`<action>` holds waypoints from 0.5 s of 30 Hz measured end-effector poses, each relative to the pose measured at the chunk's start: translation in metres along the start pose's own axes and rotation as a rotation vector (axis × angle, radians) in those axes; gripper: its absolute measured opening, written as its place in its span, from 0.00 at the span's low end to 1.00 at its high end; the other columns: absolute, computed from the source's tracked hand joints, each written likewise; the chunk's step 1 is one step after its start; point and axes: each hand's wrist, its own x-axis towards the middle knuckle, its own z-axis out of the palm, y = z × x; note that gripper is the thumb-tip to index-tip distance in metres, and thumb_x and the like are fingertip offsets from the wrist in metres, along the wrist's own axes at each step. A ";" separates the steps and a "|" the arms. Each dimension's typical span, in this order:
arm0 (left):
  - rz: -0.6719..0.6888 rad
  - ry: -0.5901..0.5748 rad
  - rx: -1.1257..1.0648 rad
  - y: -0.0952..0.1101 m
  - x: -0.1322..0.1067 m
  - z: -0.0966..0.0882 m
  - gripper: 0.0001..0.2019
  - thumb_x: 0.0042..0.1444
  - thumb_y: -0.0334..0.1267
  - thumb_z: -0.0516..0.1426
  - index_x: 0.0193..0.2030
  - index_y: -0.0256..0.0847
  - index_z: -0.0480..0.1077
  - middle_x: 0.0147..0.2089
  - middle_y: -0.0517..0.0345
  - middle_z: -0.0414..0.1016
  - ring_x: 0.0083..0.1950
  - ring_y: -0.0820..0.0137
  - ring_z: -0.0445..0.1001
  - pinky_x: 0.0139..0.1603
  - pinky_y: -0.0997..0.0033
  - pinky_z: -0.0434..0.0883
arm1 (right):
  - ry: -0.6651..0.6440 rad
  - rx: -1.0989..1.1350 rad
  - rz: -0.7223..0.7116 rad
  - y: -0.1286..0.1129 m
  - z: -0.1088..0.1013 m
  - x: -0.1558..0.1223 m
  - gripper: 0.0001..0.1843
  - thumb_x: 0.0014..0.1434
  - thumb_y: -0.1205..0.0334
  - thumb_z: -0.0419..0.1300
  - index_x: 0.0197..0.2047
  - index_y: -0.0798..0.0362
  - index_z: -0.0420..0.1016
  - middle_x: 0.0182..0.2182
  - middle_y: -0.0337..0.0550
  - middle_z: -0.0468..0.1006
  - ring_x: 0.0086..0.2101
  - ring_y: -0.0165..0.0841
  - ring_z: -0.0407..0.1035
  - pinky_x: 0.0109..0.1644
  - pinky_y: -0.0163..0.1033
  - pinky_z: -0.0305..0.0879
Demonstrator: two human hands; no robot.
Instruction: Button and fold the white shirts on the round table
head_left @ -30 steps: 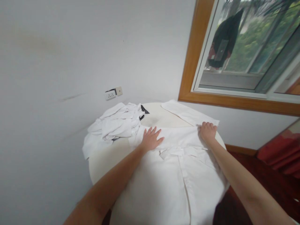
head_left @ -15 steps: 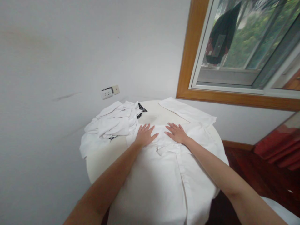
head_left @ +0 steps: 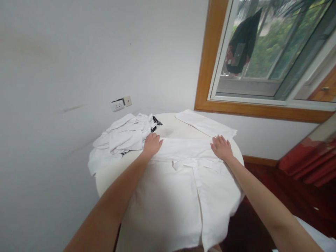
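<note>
A long white garment, seemingly a shirt (head_left: 168, 196), is spread over the round table, with a front placket running down its middle and its lower part hanging over the near edge. One sleeve (head_left: 202, 122) reaches toward the back of the table. My left hand (head_left: 152, 144) rests on the garment's upper left corner, thumb apart from the fingers. On the upper right part, beside the sleeve, my right hand (head_left: 222, 147) lies with its fingers stretched out. Neither hand appears to grip the cloth.
A heap of white clothes (head_left: 126, 134) with some black-striped cloth (head_left: 156, 120) sits left on the white round table (head_left: 168, 127). Behind are a wall with a socket (head_left: 117, 105) and a wood-framed window (head_left: 252, 109). A red curtain (head_left: 307, 161) hangs at the right.
My hands have slid apart across the top of the garment, the left toward the clothes heap and the right toward the sleeve. The cloth between them looks flatter.
</note>
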 end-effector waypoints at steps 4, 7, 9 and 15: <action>0.089 0.032 0.020 0.002 0.000 -0.011 0.11 0.62 0.40 0.50 0.43 0.36 0.68 0.46 0.41 0.69 0.53 0.54 0.66 0.51 0.56 0.63 | 0.159 -0.030 0.274 0.002 -0.007 -0.003 0.31 0.64 0.50 0.46 0.60 0.66 0.64 0.53 0.66 0.70 0.54 0.53 0.60 0.54 0.55 0.54; -0.009 0.031 0.020 0.003 -0.004 -0.017 0.12 0.63 0.41 0.48 0.45 0.37 0.67 0.46 0.43 0.69 0.51 0.55 0.67 0.48 0.59 0.65 | 0.128 -0.024 0.379 0.008 -0.008 -0.003 0.29 0.63 0.48 0.48 0.49 0.67 0.72 0.45 0.68 0.73 0.49 0.56 0.63 0.50 0.56 0.57; -0.082 -0.010 0.008 0.003 -0.008 -0.021 0.14 0.65 0.44 0.46 0.47 0.39 0.66 0.46 0.45 0.69 0.47 0.58 0.70 0.44 0.63 0.66 | 0.117 -0.014 0.377 0.010 -0.009 -0.004 0.26 0.63 0.50 0.48 0.46 0.65 0.73 0.43 0.68 0.73 0.48 0.55 0.65 0.48 0.55 0.59; -0.057 -0.068 -0.008 -0.001 -0.002 -0.037 0.18 0.67 0.45 0.41 0.52 0.39 0.64 0.50 0.45 0.68 0.45 0.62 0.73 0.37 0.69 0.68 | 0.178 0.061 0.322 0.009 -0.028 -0.006 0.24 0.68 0.54 0.40 0.49 0.63 0.68 0.42 0.65 0.74 0.42 0.49 0.70 0.43 0.49 0.63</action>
